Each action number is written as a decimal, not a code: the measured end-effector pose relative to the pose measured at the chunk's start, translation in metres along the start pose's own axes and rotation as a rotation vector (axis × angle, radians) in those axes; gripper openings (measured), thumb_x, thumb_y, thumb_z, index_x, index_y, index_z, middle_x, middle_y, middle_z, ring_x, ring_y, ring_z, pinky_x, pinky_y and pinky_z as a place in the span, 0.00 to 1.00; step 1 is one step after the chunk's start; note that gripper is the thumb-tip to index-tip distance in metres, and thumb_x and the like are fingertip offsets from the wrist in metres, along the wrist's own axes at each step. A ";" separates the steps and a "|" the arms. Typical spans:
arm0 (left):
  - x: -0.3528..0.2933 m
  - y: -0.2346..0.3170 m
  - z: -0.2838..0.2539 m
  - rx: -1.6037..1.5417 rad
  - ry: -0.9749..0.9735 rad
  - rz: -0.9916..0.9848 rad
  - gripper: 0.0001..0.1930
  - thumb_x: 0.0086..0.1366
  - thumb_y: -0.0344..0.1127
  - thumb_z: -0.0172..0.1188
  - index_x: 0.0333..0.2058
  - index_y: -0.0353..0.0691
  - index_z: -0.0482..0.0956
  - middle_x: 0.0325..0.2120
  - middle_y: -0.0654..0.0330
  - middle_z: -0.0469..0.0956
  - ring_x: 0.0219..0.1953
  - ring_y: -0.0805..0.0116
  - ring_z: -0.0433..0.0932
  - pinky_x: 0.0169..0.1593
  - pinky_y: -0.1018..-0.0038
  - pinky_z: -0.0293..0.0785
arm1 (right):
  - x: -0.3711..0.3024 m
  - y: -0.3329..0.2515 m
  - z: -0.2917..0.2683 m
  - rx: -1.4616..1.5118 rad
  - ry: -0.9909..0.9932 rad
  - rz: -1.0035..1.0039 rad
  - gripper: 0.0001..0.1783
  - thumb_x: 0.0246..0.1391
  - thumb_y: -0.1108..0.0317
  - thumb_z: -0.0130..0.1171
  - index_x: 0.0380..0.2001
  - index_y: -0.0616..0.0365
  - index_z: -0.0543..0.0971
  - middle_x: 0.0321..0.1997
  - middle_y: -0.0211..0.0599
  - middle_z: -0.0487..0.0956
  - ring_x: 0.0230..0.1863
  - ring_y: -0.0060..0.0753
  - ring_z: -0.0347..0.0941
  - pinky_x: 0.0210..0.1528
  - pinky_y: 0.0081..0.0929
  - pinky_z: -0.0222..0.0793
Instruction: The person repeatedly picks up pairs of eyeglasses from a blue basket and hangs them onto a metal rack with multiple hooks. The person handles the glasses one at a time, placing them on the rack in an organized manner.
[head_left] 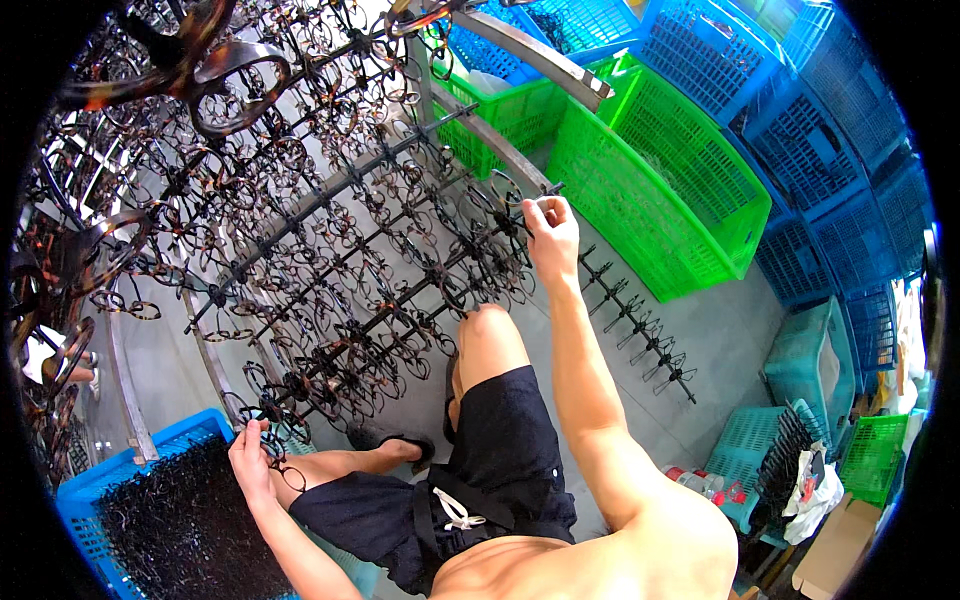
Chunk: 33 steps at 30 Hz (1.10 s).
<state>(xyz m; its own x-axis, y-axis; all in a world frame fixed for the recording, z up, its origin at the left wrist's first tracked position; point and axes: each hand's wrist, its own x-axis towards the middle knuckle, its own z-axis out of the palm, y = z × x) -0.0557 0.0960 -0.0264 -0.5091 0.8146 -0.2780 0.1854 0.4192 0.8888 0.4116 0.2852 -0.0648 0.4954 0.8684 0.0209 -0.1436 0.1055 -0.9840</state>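
Long dark rods hung with tortoiseshell eyeglass frames [385, 320] slant across the rack in front of me. My right hand [550, 232] is closed at the far right end of the nearest rod [440, 275], its fingers pinched beside the last frames. At the near left end my left hand [250, 462] is closed too, thumb and fingers together, with an eyeglass frame [290, 479] hanging beside it. The frames crowd around both fingertips and partly hide the grip. Farther rods full of frames [300, 215] fill the upper left.
A blue crate [75, 497] of dark, thin pieces stands by my left forearm. Metal rack bars [505, 145] jut toward the right. Beyond them are a green crate [650, 225] and stacked blue crates [800, 150]. Another rod with black prongs [640, 325] extends right of my right forearm.
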 end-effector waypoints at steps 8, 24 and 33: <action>-0.004 0.005 -0.002 0.007 -0.032 0.011 0.16 0.63 0.44 0.55 0.31 0.35 0.80 0.10 0.79 0.53 0.12 0.87 0.48 0.17 0.82 0.41 | -0.008 0.004 0.003 0.154 0.063 0.047 0.07 0.52 0.65 0.59 0.28 0.51 0.71 0.20 0.21 0.66 0.16 0.12 0.58 0.13 0.13 0.53; 0.000 0.005 0.001 0.043 -0.082 0.049 0.18 0.61 0.48 0.57 0.29 0.36 0.79 0.08 0.77 0.53 0.10 0.86 0.50 0.15 0.82 0.44 | 0.029 -0.011 -0.015 -0.280 -0.231 0.130 0.18 0.51 0.52 0.58 0.30 0.58 0.79 0.18 0.23 0.69 0.17 0.13 0.59 0.19 0.17 0.52; -0.034 -0.004 -0.057 -0.182 -0.029 0.057 0.12 0.66 0.40 0.50 0.33 0.39 0.78 0.15 0.71 0.67 0.17 0.85 0.60 0.21 0.84 0.52 | -0.002 0.010 -0.044 -0.429 -0.231 -0.014 0.21 0.55 0.53 0.55 0.48 0.52 0.74 0.40 0.24 0.76 0.39 0.18 0.68 0.36 0.18 0.62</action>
<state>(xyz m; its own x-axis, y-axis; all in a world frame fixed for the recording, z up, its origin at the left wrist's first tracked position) -0.0867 0.0440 -0.0001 -0.4776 0.8471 -0.2332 0.0572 0.2949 0.9538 0.4468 0.2629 -0.0821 0.2851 0.9581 0.0256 0.2523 -0.0492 -0.9664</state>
